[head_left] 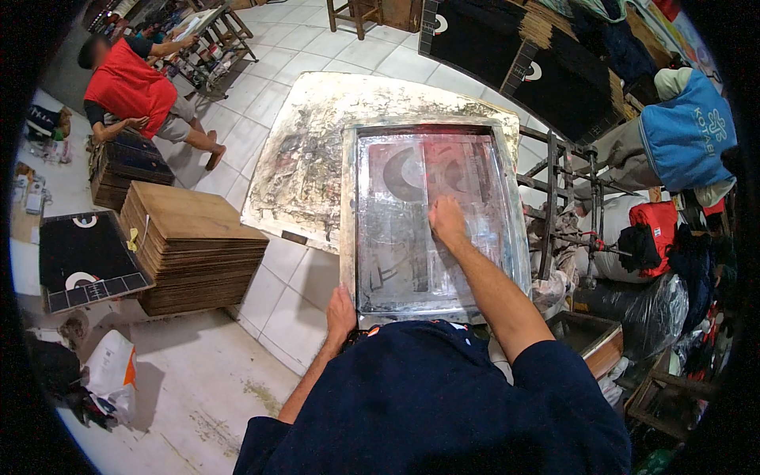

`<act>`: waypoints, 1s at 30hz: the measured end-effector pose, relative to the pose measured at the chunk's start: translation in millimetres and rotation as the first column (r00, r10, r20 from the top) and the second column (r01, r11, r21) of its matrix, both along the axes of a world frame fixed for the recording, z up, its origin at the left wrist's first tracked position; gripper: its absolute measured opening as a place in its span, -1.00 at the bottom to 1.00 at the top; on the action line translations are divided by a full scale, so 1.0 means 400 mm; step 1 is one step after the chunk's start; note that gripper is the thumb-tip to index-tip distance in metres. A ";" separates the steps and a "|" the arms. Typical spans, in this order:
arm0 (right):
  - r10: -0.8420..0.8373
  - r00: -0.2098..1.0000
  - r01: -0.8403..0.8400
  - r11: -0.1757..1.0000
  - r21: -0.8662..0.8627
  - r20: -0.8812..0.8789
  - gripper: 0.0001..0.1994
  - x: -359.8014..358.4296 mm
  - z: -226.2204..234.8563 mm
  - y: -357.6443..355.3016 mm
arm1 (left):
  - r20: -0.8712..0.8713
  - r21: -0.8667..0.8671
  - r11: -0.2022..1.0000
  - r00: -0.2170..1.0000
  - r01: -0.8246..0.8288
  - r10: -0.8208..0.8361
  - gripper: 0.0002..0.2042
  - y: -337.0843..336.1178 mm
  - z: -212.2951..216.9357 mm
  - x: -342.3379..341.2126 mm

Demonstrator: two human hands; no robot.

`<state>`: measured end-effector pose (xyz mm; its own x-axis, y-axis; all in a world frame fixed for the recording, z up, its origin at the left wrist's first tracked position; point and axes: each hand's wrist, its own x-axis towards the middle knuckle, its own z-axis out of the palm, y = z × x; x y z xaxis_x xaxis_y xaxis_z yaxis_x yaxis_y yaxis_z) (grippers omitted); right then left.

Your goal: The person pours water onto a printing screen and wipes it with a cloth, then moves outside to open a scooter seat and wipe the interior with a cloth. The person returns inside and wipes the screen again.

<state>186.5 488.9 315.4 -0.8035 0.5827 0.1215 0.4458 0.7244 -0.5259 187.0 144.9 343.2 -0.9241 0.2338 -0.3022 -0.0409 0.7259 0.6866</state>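
Close by me, a person's left hand (pixel 340 315) clamps a wooden frame (pixel 349 206), apparently steadying it; the right hand (pixel 448 219) bunches over its mesh (pixel 396 253), contents unclear. The frame lies on a stained board (pixel 293 158), presumably for support. Farther left: someone in red (pixel 131 87).

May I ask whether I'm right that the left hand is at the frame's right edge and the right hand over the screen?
Not quite: the head view shows the left hand at the left edge of the frame; the right hand is over the screen.
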 end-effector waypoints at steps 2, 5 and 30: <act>-0.099 0.990 0.069 0.963 -0.259 -0.104 -0.78 0.027 -0.012 -0.004 | -0.004 -0.004 1.000 1.000 0.007 -0.007 -0.45 0.000 0.001 0.003; -0.049 0.975 0.024 0.993 -0.117 -0.215 -0.82 0.047 -0.022 -0.004 | 0.014 -0.017 1.000 1.000 0.016 -0.015 -0.45 0.001 0.000 0.005; -0.007 0.923 0.017 1.000 -0.024 0.386 -0.75 -0.060 0.011 0.030 | 0.003 0.015 1.000 1.000 -0.015 0.015 -0.51 0.009 -0.005 0.026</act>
<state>162.4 500.7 319.8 -0.7782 0.5913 -0.2115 0.6264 0.7061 -0.3303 197.4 148.5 341.2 -0.9268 0.2241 -0.3014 -0.0540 0.7146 0.6974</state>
